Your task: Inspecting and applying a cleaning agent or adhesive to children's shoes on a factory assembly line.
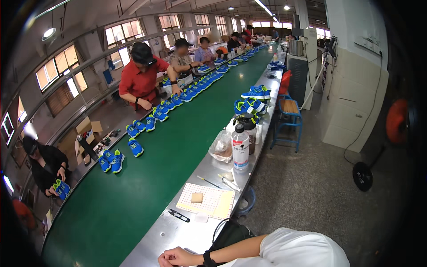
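Because the right hand [177, 257] rests at the bottom edge of the frame, the black snips [179, 216] lie directly above it, well apart, on the metal surface [192, 234]. Their long axis slants from upper left to lower right, and the right hand is the nearer one, since the left is out of view. Its fingers are loosely curled together with nothing visible in them; the frame cuts off the underside, so I cannot tell whether they close on anything. Just right of the snips sits a small white block [201, 217], touching or nearly touching the checked sheet [184, 201], which bears a tan square [197, 197].

Further up, a plastic-lined basket [221, 147] contains something brownish. Beside it stand a clear bottle [240, 153], its contents hard to make out, and a black-lidded jug [252, 134] with dark contents. A blue bin [252, 200] below holds something pale.
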Available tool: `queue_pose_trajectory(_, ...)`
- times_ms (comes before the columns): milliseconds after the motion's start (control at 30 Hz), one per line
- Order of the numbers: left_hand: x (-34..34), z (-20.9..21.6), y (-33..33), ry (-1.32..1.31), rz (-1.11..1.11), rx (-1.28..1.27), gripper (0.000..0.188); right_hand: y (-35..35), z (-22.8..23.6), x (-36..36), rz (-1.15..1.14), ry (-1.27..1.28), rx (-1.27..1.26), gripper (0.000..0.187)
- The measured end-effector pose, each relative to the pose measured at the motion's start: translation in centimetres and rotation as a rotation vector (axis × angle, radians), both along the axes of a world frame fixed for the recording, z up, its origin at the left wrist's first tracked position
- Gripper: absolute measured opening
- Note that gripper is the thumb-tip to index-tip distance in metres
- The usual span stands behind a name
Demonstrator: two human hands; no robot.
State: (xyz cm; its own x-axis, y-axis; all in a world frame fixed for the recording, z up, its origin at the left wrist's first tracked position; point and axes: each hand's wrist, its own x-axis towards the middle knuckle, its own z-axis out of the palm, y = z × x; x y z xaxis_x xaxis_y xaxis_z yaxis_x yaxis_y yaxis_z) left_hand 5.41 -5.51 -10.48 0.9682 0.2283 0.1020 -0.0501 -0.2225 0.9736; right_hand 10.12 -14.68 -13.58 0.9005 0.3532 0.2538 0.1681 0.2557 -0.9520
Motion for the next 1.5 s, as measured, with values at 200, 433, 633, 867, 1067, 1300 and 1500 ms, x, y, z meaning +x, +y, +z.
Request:
queue_pose_trajectory(200,0.2,-1.9,0.9,0.033,0.001,-0.081,0.050,0.0,0.1,-0.1,-0.039,0.006,0.041,0.015)
queue_pose_trajectory(433,0.2,-1.4,0.6,-0.030,-0.009,-0.109,0.047,0.4,1.0,-0.3,-0.082,-0.039,0.083,0.017)
queue_pose_trajectory(633,0.1,-1.2,0.8,-0.048,0.003,0.057,0.044,0.6,-0.1,0.2,-0.055,-0.088,-0.035,0.015)
queue_pose_trajectory(867,0.7,-2.8,1.3,-0.022,0.003,-0.090,0.044,0.1,0.7,0.0,-0.072,-0.104,-0.007,0.016)
queue_pose_trajectory(1067,0.9,-4.0,1.9,-0.038,0.022,-0.099,0.045,0.0,0.7,0.0,-0.049,-0.069,-0.002,0.016)
queue_pose_trajectory(1300,0.8,-2.8,1.3,-0.023,0.013,-0.072,0.045,0.1,1.4,-0.3,0.020,-0.056,0.030,0.014)
queue_pose_trajectory(1500,0.7,-3.1,1.6,-0.021,0.044,-0.052,0.046,-0.3,1.9,-0.4,0.048,-0.058,-0.072,0.018)
